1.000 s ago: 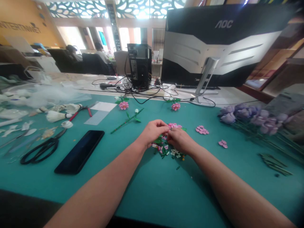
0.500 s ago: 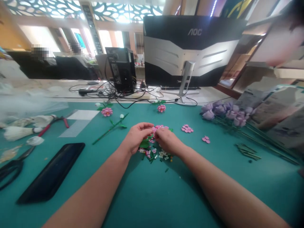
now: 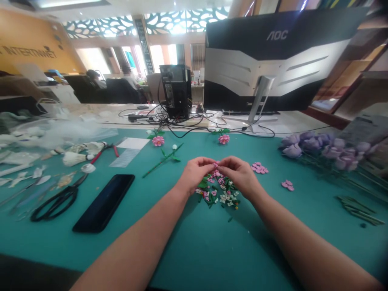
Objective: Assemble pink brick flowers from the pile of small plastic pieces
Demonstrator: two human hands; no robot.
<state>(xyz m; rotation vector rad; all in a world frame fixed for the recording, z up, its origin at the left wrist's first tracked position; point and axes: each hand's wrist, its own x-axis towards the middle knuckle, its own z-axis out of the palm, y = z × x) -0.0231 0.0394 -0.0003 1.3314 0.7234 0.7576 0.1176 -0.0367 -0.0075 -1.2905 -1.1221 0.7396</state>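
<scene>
My left hand [image 3: 197,171] and my right hand [image 3: 241,173] meet fingertip to fingertip above a pile of small toy-brick pieces [image 3: 222,194] in pink, white and green. Between their pinched fingers is a small pink brick piece [image 3: 216,165], partly covered by the fingertips. To the right lie a cluster of pink petal pieces [image 3: 260,168] and a smaller pink group [image 3: 287,185]. Left of my hands rests a green brick stem [image 3: 163,161] with a white bud. Two pink brick flowers [image 3: 158,141] with green leaves lie farther back.
At left are a black phone [image 3: 104,203], black scissors [image 3: 57,202], red-handled pliers [image 3: 103,154] and shuttlecocks [image 3: 75,158]. Purple flowers [image 3: 321,147] and green stems [image 3: 359,209] lie at right. Behind the green mat [image 3: 194,258] stand a monitor [image 3: 273,60] and a computer case [image 3: 176,91].
The view has swung left, so everything sits farther right in it. My right hand has turned, its fingertips now pinching against the left's at the pink piece. More of the pile shows.
</scene>
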